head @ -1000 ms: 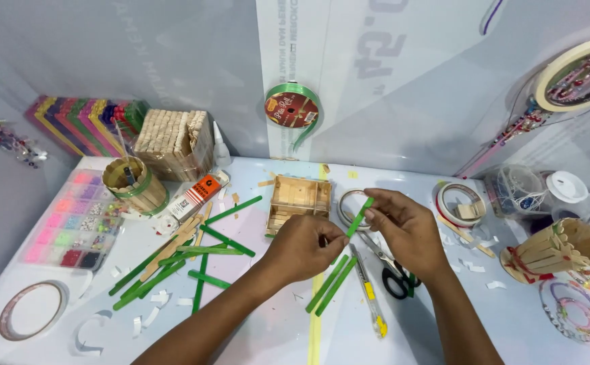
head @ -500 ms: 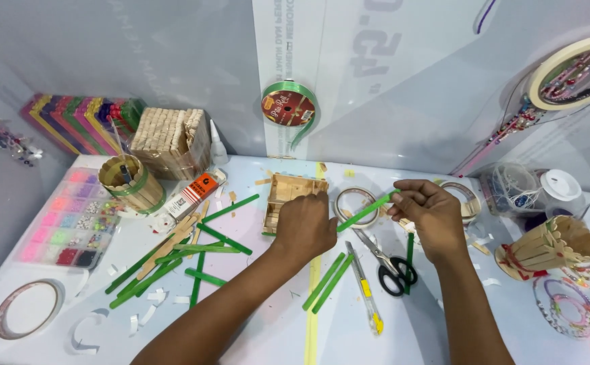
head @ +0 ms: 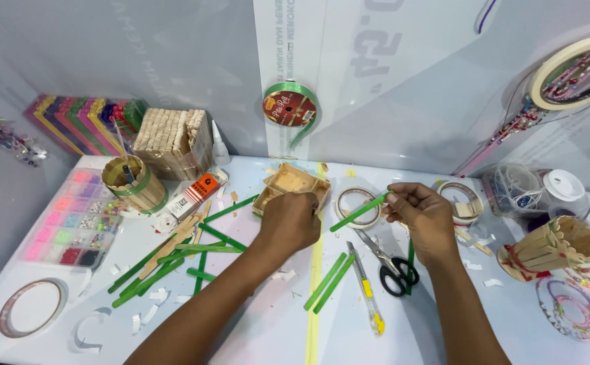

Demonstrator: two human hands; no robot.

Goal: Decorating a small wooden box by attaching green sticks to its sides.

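Near the table's middle, one small wooden stick box (head: 292, 184) sits tilted under the left hand (head: 288, 222), which grips it; right hand (head: 422, 215) pinches one green stick (head: 358, 212); two more green sticks (head: 329, 282) lie nearer.

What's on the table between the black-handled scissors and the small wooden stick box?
In the head view, a roll of clear tape lies flat between the black-handled scissors and the small wooden stick box. A green craft stick, held by the right hand, crosses above it.
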